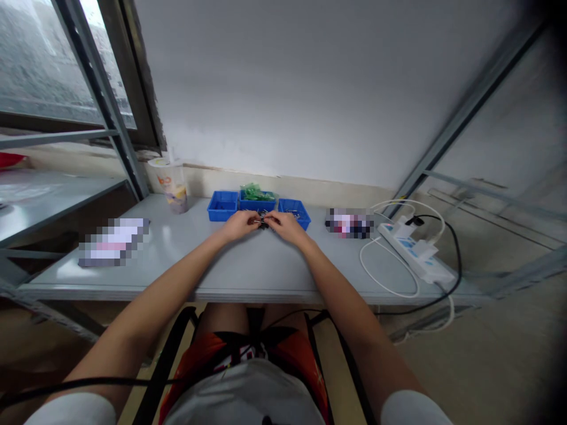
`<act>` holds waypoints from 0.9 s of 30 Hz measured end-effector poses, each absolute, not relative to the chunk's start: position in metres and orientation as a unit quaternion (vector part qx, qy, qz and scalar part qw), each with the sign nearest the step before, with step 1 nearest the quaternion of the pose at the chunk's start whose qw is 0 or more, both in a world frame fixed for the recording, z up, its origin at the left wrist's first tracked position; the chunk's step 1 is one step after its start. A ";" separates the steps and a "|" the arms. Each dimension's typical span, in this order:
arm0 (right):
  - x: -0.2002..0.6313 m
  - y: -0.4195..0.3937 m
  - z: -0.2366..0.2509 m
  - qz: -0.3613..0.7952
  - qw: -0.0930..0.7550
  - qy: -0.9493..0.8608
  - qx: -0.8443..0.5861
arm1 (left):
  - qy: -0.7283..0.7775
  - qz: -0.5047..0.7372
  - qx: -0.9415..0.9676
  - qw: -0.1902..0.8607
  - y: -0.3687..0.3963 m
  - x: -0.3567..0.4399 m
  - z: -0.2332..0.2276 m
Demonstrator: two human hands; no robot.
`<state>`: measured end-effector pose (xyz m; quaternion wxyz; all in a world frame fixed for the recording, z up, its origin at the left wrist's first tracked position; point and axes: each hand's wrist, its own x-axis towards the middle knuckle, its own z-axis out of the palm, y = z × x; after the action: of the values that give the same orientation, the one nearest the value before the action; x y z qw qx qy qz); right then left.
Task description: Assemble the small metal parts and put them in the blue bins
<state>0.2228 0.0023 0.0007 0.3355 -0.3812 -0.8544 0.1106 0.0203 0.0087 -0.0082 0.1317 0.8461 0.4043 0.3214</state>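
Small, slender pieces between bare hands

A grey tabletop carries three blue trays at 11, 12 and 1 o'clock. A lidded cup stands at 10, a pixelated slab lies at 9, a pixelated object at 2, and a white power strip at 3.
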 end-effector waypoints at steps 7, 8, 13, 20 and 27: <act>0.224 0.005 -0.003 0.122 0.287 -0.874 -0.373 | 0.401 0.336 0.843 0.123 0.009 0.021 -0.006; 0.224 0.004 -0.003 0.123 0.283 -0.875 -0.373 | 0.398 0.335 0.845 0.125 0.008 0.021 -0.005; 0.222 0.003 -0.003 0.120 0.270 -0.884 -0.363 | 0.375 0.344 0.850 0.136 0.008 0.023 -0.006; 0.222 0.002 -0.003 0.126 0.275 -0.885 -0.354 | 0.346 0.360 0.856 0.132 0.007 0.025 -0.006; 0.221 -0.001 0.002 0.116 0.316 -0.860 -0.383 | 0.387 0.380 0.822 0.172 0.003 0.024 -0.004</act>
<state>0.2207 -0.0006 0.0017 0.3157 -0.3830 -0.8603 0.1164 0.0237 0.0030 -0.0039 0.1723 0.8221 0.3874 0.3801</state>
